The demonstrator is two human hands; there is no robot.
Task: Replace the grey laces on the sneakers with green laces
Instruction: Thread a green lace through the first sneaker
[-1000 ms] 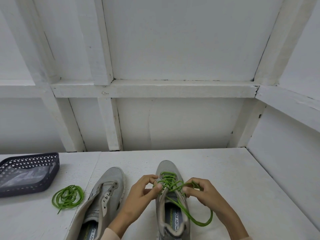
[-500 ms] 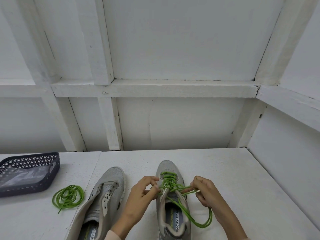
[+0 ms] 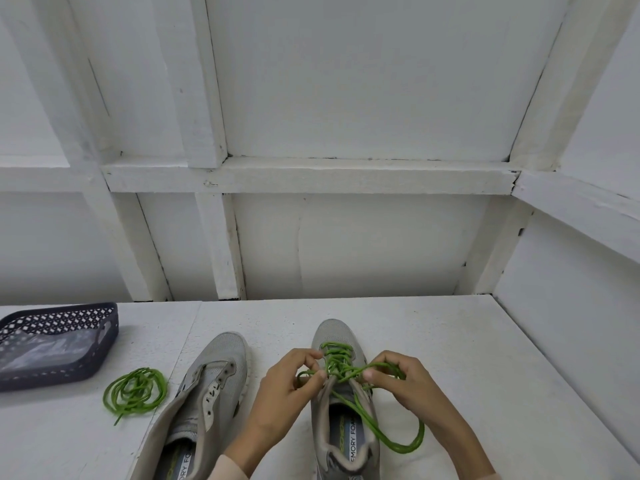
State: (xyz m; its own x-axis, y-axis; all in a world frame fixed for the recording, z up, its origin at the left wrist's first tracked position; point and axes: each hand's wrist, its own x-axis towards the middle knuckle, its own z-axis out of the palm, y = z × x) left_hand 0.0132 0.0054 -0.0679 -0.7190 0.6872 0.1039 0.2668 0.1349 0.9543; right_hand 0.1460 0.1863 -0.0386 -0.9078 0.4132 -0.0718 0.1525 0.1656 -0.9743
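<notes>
On the white table (image 3: 467,358), one grey mesh sneaker (image 3: 337,330) wore its green cord lace (image 3: 337,356), left hand (image 3: 284,389) and right hand (image 3: 405,379) each pinching a strand, seemingly knotting it; the other grey sneaker (image 3: 221,351) sat unlaced, coiled green lace (image 3: 135,393) nearby.

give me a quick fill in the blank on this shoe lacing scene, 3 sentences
1. The left hand and right hand each pinch the threaded lace, whose colour is ____.
2. The other sneaker has ____ lace in its eyelets.
3. The coiled lace lies on the table to the ____ of that sneaker.

Missing words: green; no; left
</notes>
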